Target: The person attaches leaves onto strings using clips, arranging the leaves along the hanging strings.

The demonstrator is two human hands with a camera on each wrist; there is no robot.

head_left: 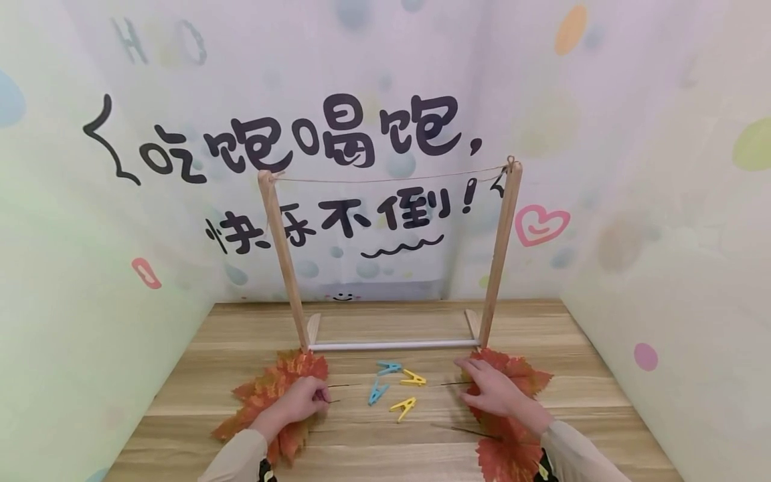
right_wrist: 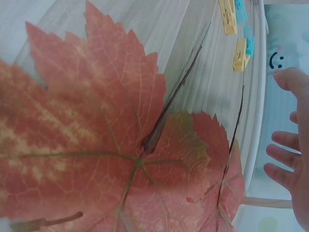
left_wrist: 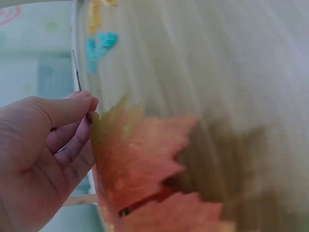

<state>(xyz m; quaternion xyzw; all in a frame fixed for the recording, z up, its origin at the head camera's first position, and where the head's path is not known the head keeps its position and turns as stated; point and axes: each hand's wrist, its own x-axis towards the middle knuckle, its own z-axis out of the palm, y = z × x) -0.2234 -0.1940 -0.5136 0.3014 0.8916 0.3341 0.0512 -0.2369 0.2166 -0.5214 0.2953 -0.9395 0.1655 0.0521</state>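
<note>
My left hand pinches the thin stem of a red-orange artificial maple leaf between thumb and fingers. More such leaves lie under and beside that hand. My right hand hovers at the right-hand red leaves, its fingers spread with nothing between them. In the right wrist view, the veined leaf and its dark stem appear beside the hand. Between both hands lie blue clothespins and yellow clothespins.
Behind the clothespins stands a wooden frame with two posts, a white bottom rod and a string tied across the top. The wood-grain table is bordered by printed curtain walls at the back and sides.
</note>
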